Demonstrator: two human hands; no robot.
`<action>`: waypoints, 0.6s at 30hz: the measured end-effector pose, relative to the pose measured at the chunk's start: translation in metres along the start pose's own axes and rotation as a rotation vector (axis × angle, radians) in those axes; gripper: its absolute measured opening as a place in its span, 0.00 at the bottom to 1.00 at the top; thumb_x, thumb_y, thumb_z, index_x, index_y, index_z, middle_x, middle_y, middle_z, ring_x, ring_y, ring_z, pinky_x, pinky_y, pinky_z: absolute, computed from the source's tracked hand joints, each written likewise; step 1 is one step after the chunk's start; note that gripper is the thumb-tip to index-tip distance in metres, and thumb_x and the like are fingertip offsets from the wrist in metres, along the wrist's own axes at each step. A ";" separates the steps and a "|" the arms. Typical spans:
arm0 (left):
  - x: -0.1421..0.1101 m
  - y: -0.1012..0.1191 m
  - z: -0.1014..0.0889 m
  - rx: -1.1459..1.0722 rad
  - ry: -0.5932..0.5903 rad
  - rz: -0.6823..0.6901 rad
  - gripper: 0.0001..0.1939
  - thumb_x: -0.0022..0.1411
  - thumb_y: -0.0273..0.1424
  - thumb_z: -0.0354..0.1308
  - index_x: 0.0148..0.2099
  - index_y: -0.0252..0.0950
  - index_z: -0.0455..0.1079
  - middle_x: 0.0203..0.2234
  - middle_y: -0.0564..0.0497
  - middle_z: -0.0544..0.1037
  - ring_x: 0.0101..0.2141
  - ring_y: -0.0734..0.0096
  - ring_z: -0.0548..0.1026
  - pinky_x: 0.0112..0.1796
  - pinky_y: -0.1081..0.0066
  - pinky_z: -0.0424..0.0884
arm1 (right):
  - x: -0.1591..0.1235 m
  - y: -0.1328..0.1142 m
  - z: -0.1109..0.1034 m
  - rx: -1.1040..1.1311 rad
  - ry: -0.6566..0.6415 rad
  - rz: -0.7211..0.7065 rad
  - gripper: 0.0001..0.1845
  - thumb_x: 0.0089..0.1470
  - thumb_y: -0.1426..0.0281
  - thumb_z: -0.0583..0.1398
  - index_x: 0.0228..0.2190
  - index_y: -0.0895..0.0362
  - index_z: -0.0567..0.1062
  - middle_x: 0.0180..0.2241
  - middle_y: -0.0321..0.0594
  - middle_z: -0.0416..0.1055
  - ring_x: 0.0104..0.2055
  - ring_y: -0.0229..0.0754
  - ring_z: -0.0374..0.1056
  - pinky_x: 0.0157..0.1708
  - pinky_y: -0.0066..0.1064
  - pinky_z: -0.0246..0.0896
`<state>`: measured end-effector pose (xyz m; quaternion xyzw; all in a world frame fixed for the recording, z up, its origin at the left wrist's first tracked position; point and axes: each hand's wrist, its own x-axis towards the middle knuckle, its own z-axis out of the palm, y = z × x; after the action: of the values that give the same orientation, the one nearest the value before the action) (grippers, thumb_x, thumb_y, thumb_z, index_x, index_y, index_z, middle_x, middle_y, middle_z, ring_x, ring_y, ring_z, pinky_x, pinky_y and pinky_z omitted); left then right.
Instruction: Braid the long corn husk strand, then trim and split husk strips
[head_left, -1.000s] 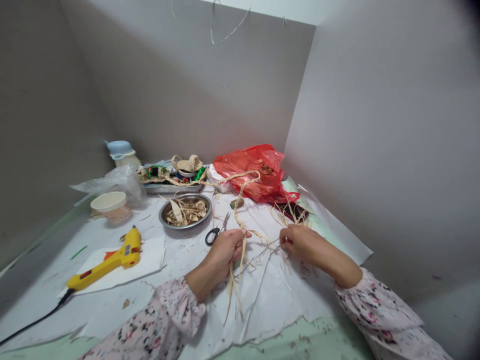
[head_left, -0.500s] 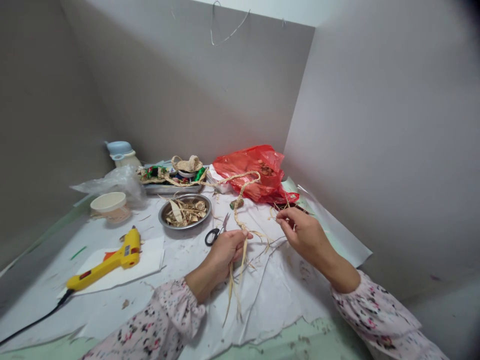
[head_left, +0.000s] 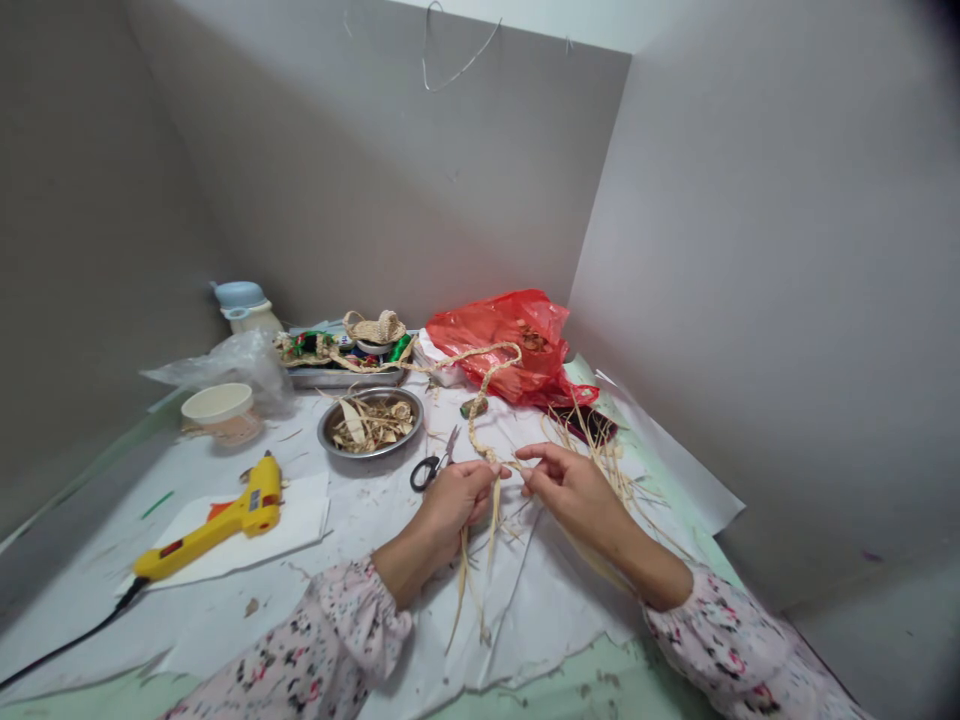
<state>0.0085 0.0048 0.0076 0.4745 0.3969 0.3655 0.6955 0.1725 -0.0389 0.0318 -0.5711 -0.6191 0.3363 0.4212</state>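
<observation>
My left hand [head_left: 455, 497] is closed round the working end of a braided straw cord [head_left: 480, 375], with loose straw strands [head_left: 475, 570] hanging below it. The cord runs back in a loop toward the red plastic bag [head_left: 510, 340]. My right hand [head_left: 568, 484] is right beside the left, its fingers pinching a thin straw strand at the braid's end. More loose straw [head_left: 607, 455] lies under and behind my right hand on the white paper [head_left: 525, 600].
Black-handled scissors [head_left: 431, 465] lie just beyond my left hand. A metal bowl of straw scraps [head_left: 370, 422], a tray of cords and ribbons [head_left: 341, 355], a paper cup [head_left: 220, 409] and a yellow glue gun [head_left: 217, 520] sit to the left. Grey walls close in.
My right hand reached out to the loose straw on the right, then came back left to the braid with a strand. My left hand stayed in place.
</observation>
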 end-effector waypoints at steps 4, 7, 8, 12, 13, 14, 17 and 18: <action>0.000 -0.002 0.000 0.030 -0.009 0.010 0.15 0.53 0.39 0.59 0.35 0.30 0.71 0.11 0.63 0.55 0.13 0.84 0.48 0.18 0.74 0.38 | -0.001 0.002 0.011 0.119 -0.022 0.070 0.17 0.51 0.65 0.57 0.43 0.59 0.72 0.20 0.32 0.70 0.26 0.39 0.70 0.27 0.27 0.59; -0.001 -0.001 0.001 0.029 -0.016 0.011 0.15 0.52 0.39 0.59 0.35 0.30 0.71 0.11 0.63 0.55 0.13 0.84 0.48 0.18 0.74 0.38 | -0.001 0.001 0.014 0.191 -0.019 0.120 0.18 0.50 0.67 0.57 0.43 0.60 0.72 0.21 0.33 0.71 0.19 0.34 0.63 0.20 0.26 0.54; -0.001 0.000 0.002 0.029 -0.015 0.011 0.16 0.52 0.39 0.59 0.35 0.30 0.71 0.11 0.63 0.54 0.13 0.84 0.47 0.18 0.74 0.38 | 0.000 0.001 0.013 0.218 0.001 0.125 0.18 0.50 0.67 0.57 0.44 0.60 0.71 0.22 0.32 0.71 0.17 0.33 0.61 0.19 0.26 0.53; -0.002 0.001 0.003 0.032 -0.004 -0.001 0.16 0.52 0.39 0.59 0.35 0.30 0.71 0.11 0.64 0.53 0.13 0.84 0.47 0.19 0.74 0.38 | 0.002 -0.005 0.002 0.272 0.143 0.044 0.23 0.49 0.66 0.59 0.47 0.60 0.68 0.26 0.34 0.73 0.20 0.34 0.65 0.18 0.25 0.55; -0.002 0.001 0.003 0.034 -0.004 -0.005 0.16 0.53 0.39 0.59 0.35 0.30 0.71 0.11 0.64 0.53 0.13 0.84 0.47 0.19 0.74 0.37 | 0.003 -0.008 0.000 0.281 0.173 0.023 0.23 0.49 0.65 0.60 0.47 0.60 0.68 0.27 0.35 0.73 0.22 0.35 0.66 0.18 0.24 0.55; -0.002 0.000 0.003 0.036 -0.005 -0.008 0.16 0.53 0.39 0.59 0.35 0.30 0.71 0.11 0.64 0.53 0.13 0.84 0.47 0.19 0.74 0.37 | 0.003 -0.010 -0.003 0.296 0.191 0.014 0.23 0.49 0.64 0.61 0.46 0.60 0.68 0.28 0.36 0.73 0.23 0.35 0.68 0.18 0.24 0.56; -0.002 0.000 0.002 0.046 -0.010 -0.005 0.16 0.53 0.40 0.59 0.35 0.30 0.71 0.11 0.64 0.52 0.13 0.84 0.47 0.19 0.74 0.37 | 0.004 -0.012 -0.006 0.358 0.182 0.055 0.21 0.49 0.61 0.61 0.42 0.60 0.69 0.30 0.39 0.74 0.24 0.36 0.69 0.18 0.24 0.57; -0.002 0.000 0.002 0.047 -0.009 -0.001 0.16 0.53 0.40 0.59 0.35 0.30 0.71 0.11 0.64 0.52 0.13 0.84 0.47 0.19 0.74 0.37 | 0.004 -0.011 -0.005 0.374 0.165 0.081 0.20 0.49 0.61 0.61 0.41 0.60 0.70 0.31 0.40 0.75 0.24 0.36 0.69 0.17 0.24 0.57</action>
<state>0.0099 0.0025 0.0083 0.4922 0.4026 0.3534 0.6862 0.1724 -0.0363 0.0445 -0.5331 -0.4858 0.4141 0.5552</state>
